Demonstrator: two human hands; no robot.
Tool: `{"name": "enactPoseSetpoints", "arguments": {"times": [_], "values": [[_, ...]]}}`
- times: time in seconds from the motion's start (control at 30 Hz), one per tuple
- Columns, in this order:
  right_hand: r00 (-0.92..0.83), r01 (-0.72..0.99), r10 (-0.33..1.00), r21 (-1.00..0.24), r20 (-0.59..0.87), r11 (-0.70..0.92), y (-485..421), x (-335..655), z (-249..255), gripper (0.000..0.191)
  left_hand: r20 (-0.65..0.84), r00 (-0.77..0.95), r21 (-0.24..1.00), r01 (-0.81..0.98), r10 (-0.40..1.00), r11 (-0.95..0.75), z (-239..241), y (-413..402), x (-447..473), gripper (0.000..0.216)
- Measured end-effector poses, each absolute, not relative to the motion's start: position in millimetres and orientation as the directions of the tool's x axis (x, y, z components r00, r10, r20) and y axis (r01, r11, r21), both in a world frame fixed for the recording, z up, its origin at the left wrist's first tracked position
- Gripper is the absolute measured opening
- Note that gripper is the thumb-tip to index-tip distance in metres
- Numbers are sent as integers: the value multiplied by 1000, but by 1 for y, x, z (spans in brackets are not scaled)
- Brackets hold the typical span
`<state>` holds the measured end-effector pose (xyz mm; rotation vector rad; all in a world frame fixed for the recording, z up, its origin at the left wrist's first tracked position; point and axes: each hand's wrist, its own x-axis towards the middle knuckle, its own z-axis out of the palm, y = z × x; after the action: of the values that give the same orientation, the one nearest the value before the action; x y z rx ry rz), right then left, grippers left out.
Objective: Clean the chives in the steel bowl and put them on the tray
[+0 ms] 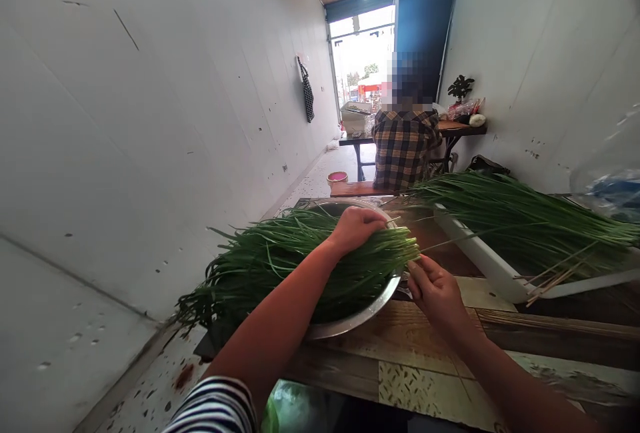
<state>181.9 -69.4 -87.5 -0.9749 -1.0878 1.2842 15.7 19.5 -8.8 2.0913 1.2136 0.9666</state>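
A large bunch of garlic chives (280, 266) lies across a round metal basin (345, 330), its leafy tips hanging over the left rim and its pale cut ends pointing right. My left hand (356, 230) is closed over the top of the bunch near those ends, with a thin stalk or stick showing at its fingertips. Just below the cut ends, my right hand (436, 292) is closed in a pinch that touches the lower edge of the bunch. What sits between its thumb and fingers is too small to make out.
On the right, a white tray (483, 253) holds more garlic chives (520, 220) and several thin sticks (563, 280). The patterned wooden table (425, 366) carries both containers. Clear plastic (607, 173) is at far right. A person in a plaid shirt (405, 146) sits ahead, facing away.
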Motion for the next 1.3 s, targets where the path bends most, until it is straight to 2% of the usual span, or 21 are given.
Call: {"name": "enactPoseSetpoints", "arguments": {"times": [0.37, 0.83, 1.0, 1.17, 1.3], "values": [[-25, -313, 998, -949, 57, 47, -70, 182, -89, 32, 295, 325, 753, 499, 898, -428, -6, 16, 16, 20], [-28, -284, 999, -958, 45, 35, -73, 181, -86, 27, 326, 359, 753, 460, 875, -469, -8, 16, 16, 19], [-21, -250, 996, -965, 92, 84, -73, 182, -90, 25, 328, 364, 732, 486, 872, -478, -6, 14, 17, 18], [-8, -230, 993, -967, 114, 110, -67, 184, -90, 29, 297, 471, 668, 520, 831, -533, 2, 10, 15, 20], [16, -115, 983, -977, 180, 181, -71, 181, -82, 32, 240, 528, 709, 478, 815, -518, 16, 2, 8, 19]]}}
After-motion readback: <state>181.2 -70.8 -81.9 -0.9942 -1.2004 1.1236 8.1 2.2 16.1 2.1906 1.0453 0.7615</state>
